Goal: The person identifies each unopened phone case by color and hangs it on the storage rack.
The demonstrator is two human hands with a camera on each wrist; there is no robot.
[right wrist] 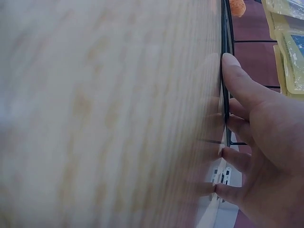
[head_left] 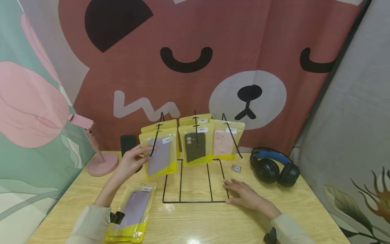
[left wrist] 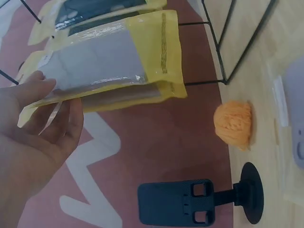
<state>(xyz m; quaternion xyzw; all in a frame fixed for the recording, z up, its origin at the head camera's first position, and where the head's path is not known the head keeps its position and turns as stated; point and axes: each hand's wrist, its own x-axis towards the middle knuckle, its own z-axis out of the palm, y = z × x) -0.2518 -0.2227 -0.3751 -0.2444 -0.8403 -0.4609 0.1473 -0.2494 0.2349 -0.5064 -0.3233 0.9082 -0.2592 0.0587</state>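
Right hand [head_left: 248, 196] flat on table [head_left: 195, 220]; left hand [head_left: 132, 161] pinching hanging purple-case pouch [head_left: 159, 154].

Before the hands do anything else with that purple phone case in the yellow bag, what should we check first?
1. Left hand holds the hanging yellow bag with the purple phone case: ok, thumb and fingers pinch its edge.
2. Right hand steadies the black wire display rack: ok, it lies flat on the wooden table with fingers against the base wire.
3. Bag seated on its hook: cannot tell, the top is hard to see.
4. Neighbouring bags, dark case and pink case, hang undisturbed: ok.
5. Second purple case bag lies flat on the table, apart from the rack: ok.
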